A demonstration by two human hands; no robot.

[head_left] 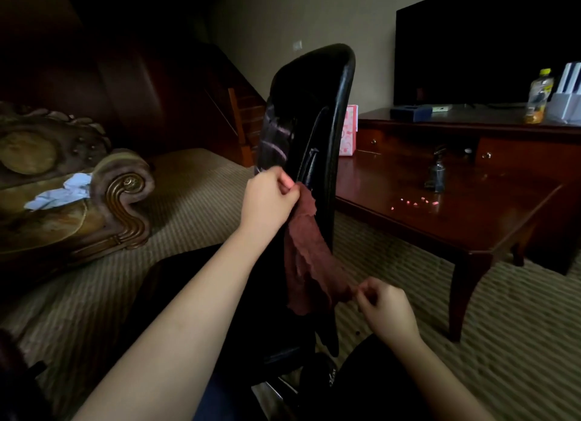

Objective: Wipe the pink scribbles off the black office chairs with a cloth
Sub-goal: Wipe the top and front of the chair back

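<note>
While slack cloth [305,247] is pinched at 12 o'clock by left hand [270,194], 5 by right hand [383,304], scribbles [276,134] may be smeared.

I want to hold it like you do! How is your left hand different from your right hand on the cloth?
The left hand is raised beside the black chair back; the right hand is lower down. The left hand pinches the top end of the cloth; the right hand pinches its bottom edge. Both pinch the same reddish cloth, which hangs between them.
</note>
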